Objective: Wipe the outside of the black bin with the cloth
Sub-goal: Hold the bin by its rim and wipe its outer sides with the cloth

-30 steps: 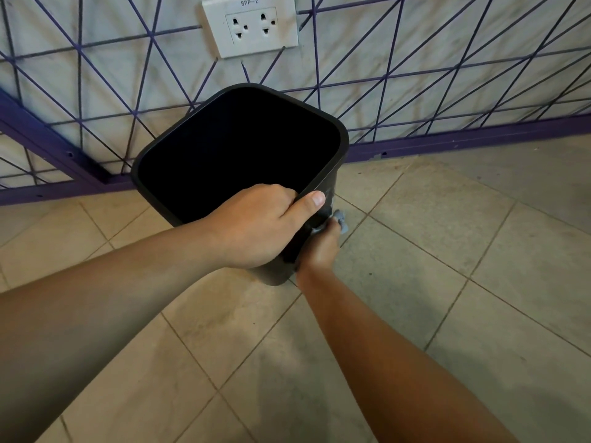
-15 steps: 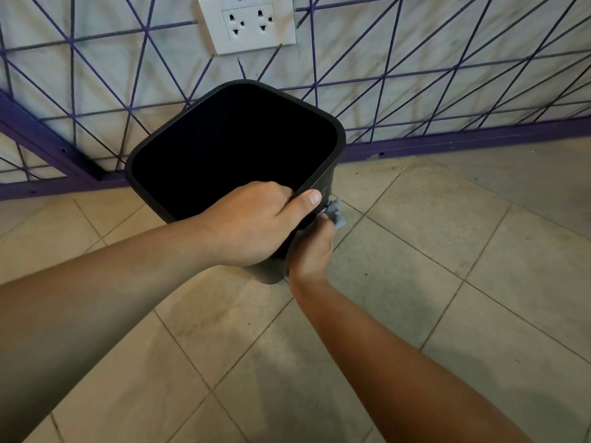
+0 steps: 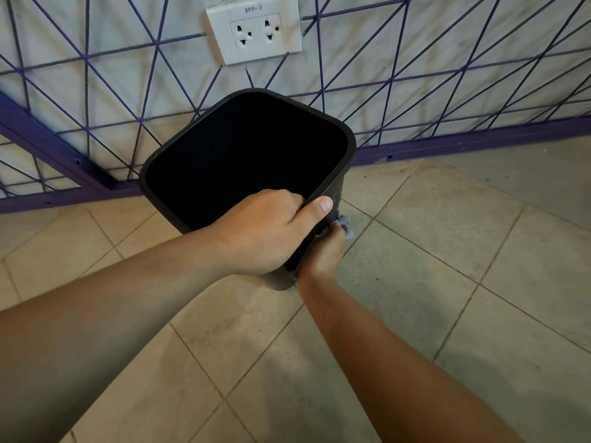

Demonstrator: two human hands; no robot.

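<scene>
The black bin [image 3: 347, 145] stands tilted toward me on the tiled floor, its dark open mouth facing up. My left hand [image 3: 265, 231] grips its near rim, fingers inside and thumb on the outer edge. Just below and right of that hand, my right hand [image 3: 323, 255] holds a grey cloth [image 3: 345, 223] against the bin's near right outer side. Only a small bunched corner of the cloth shows above the fingers. The bin's lower part is hidden behind both hands.
A white wall with a purple line pattern and purple skirting [image 3: 463, 143] runs right behind the bin. A white double socket [image 3: 256, 32] sits on the wall above it. Beige floor tiles [image 3: 447, 251] spread to the right and toward me.
My right hand with the cloth has slid up along the bin's outer side and back down a little. The left hand keeps its grip on the rim. The view has shifted slightly.
</scene>
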